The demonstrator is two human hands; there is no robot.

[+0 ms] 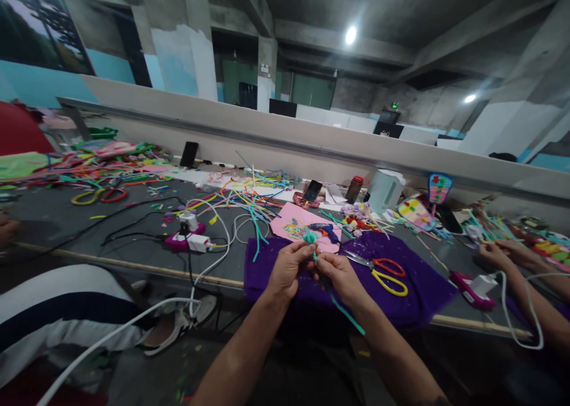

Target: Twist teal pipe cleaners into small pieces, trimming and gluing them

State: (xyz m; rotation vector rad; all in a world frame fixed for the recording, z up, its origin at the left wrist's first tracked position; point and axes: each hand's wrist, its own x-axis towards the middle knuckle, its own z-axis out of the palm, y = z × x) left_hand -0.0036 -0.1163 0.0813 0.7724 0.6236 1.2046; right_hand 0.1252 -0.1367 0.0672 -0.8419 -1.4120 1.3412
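Observation:
My left hand [288, 267] and my right hand [339, 273] meet over a purple cloth [414, 299] and pinch a teal pipe cleaner [310, 237] between them. Its top is curled into a small fuzzy knot above my fingers. Its long tail [348, 314] hangs down from under my right hand toward my lap. Scissors with red and yellow handles [386, 273] lie on the cloth just right of my right hand. A blue glue gun [325, 231] rests behind my hands on a pink sheet [297, 222].
Loose coloured pipe cleaners [249, 201] and cables cover the grey table [133, 228]. A power strip with plugs [189, 240] sits to the left. Another person's hands [499, 253] work at the right, and someone's leg and sandal [173, 329] lie at the left. A white kettle [385, 189] stands behind.

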